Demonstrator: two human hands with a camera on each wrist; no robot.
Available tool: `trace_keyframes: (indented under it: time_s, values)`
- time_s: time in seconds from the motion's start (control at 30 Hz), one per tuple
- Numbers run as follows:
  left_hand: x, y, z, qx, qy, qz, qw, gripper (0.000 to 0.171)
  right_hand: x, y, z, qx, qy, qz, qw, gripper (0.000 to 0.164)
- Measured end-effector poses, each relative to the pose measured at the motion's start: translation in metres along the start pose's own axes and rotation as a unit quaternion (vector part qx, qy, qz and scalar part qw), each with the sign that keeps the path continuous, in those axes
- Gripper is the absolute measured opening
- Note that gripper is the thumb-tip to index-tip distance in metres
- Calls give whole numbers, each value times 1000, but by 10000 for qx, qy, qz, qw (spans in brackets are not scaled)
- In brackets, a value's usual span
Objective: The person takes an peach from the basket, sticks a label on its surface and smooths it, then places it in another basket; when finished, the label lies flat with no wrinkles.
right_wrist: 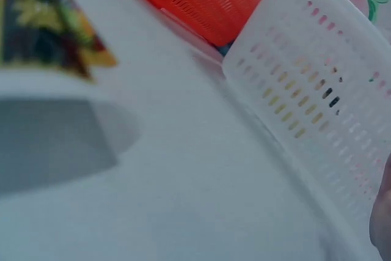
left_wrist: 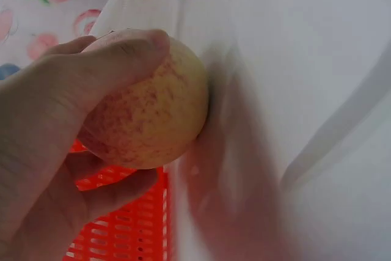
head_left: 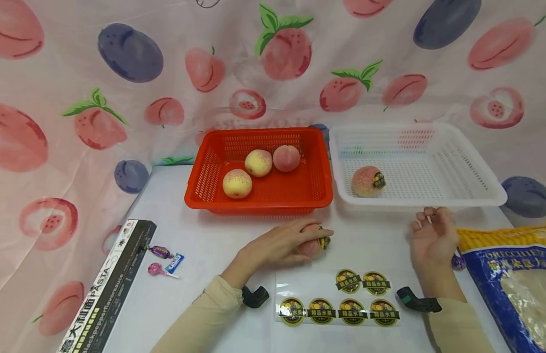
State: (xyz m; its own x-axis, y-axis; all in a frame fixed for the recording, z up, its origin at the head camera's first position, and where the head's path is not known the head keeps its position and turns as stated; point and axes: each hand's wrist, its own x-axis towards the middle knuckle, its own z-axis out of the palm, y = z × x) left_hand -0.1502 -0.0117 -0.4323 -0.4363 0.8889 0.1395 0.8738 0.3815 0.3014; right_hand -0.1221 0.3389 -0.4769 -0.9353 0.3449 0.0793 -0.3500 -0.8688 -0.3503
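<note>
3 peaches [head_left: 237, 184] lie in the red basket [head_left: 277, 193], spread over its left and middle. Just beside it stands the white basket [head_left: 432, 179], with 1 labelled peach [head_left: 363, 182] near its front left corner.

The left hand [head_left: 277, 243] curls round the held peach [head_left: 309, 249] in front of the red basket, thumb and fingers spread about it; I cannot tell whether that peach touches the tabletop [head_left: 365, 225]. A label [head_left: 324, 242] sits on its right side. The right hand [head_left: 434, 240] is palm up by the white basket's front rim, fingers relaxed and slightly bent; contact with the rim I cannot judge.

White surface runs between both hands. Nearer the viewer, between the forearms, a clear sheet [head_left: 308, 284] carries 6 round labels [head_left: 352, 311]: 4 in front, 2 behind. A long box [head_left: 118, 279] lines the left edge, with 2 wrapped candies [head_left: 160, 252] and 1 lollipop [head_left: 155, 268] beside it; a pasta bag [head_left: 511, 274] takes up the right edge.
</note>
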Motion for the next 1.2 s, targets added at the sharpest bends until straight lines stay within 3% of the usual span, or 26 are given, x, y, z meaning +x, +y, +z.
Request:
trace_keyframes:
  time_s: [0.1, 0.23, 0.4, 0.73, 0.97, 1.2]
  values:
    - [2, -2, -3, 24, -95, 137, 9999, 64, 0, -4, 4, -205, 569, -243, 9979, 12]
    - [2, -5, -5, -319, -81, 178, 9993, 58, 2, -4, 8, -602, 871, -269, 9940, 20]
    - [1, -8, -4, -743, 5, 116, 9972, 55, 4, -4, 10, -859, 876, -366, 9918, 16]
    - [6, -7, -5, -984, -190, -318, 9945, 67, 5, -4, 19, -974, 735, -593, 9908, 31]
    - [23, -6, -17, -1223, 125, 284, 9920, 62, 3, -4, 27, -1004, 1090, -537, 9875, 45]
    - [47, 4, -44, -1156, 48, 644, 9912, 65, 3, -4, 28, -1013, 1308, -482, 9850, 48]
